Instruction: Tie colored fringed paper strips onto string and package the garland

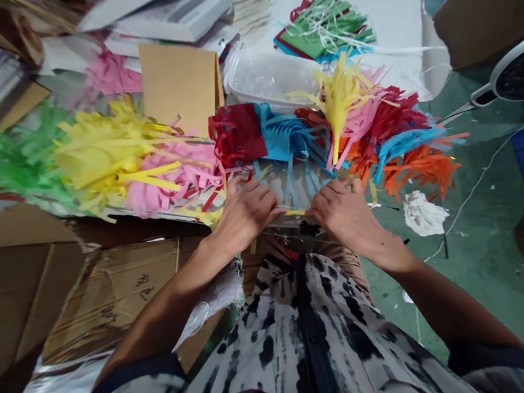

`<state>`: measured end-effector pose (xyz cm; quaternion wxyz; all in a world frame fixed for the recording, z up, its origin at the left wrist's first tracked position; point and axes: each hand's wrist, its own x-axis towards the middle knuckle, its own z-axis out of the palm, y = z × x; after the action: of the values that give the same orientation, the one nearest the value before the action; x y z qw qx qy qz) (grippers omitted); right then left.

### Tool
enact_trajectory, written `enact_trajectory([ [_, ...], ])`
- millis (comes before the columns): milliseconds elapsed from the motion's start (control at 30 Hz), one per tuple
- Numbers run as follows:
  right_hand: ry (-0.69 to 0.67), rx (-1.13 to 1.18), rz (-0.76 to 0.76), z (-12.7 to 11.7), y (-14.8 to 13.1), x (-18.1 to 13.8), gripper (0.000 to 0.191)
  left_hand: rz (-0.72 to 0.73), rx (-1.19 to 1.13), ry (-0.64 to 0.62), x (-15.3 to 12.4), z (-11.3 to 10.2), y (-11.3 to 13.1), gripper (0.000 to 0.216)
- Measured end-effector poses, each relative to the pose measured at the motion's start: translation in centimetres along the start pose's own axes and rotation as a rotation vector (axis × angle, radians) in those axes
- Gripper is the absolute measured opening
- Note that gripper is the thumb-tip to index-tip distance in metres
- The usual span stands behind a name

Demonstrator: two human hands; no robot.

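Pinching a thin yellow strip [295, 212] between left hand [245, 213] and right hand [344, 213], fingers curled tight on its ends. Held close to the body, just below blue fringed paper [284, 139], with pink fringed paper [172, 177] off to the left.

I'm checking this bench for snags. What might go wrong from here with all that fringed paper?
1. The thin yellow strip seems pinched between the left hand and right hand; a hard pull would likely tear it.
2. The orange fringes hang past the table edge and may slide to the floor, where a white scrap lies.
3. The blue fringes lie tangled with neighbours and may snag.
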<state>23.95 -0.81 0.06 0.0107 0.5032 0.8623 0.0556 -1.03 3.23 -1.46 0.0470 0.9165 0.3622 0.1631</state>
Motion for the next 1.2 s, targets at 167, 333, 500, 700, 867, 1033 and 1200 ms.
enact_trajectory([
  [167, 0.001, 0.016, -0.01, -0.2, 0.4, -0.2, 0.033, 0.018, -0.061, -0.017, -0.6, -0.2, -0.6, 0.034],
  [333, 0.059, 0.001, -0.003, 0.2, 0.2, -0.5, 0.033, 0.011, -0.182, 0.03, -1.3, -0.4, -0.8, 0.029],
  [500, 0.107, 0.041, -0.001, 0.8, 0.3, -1.1, 0.031, 0.031, -0.21, 0.034, -1.3, -0.2, -1.1, 0.025],
  [700, 0.128, 0.056, -0.007, 0.9, 0.3, -1.5, 0.029, 0.121, -0.089, 0.031, -1.4, -0.8, -2.0, 0.03],
  [867, 0.125, 0.105, 0.001, 0.8, 0.2, -1.3, 0.029, 0.185, -0.119, -0.063, -1.3, -1.2, -2.2, 0.036],
  [1033, 0.044, 0.176, 0.022, 0.2, 0.5, -0.8, 0.027, 0.103, -0.216, -0.046, -1.5, -1.0, -2.5, 0.03],
  [1200, -0.007, 0.22, 0.02, -0.4, 0.9, -0.6, 0.026, 0.092, -0.15, -0.054, -1.5, -0.7, -2.6, 0.035],
])
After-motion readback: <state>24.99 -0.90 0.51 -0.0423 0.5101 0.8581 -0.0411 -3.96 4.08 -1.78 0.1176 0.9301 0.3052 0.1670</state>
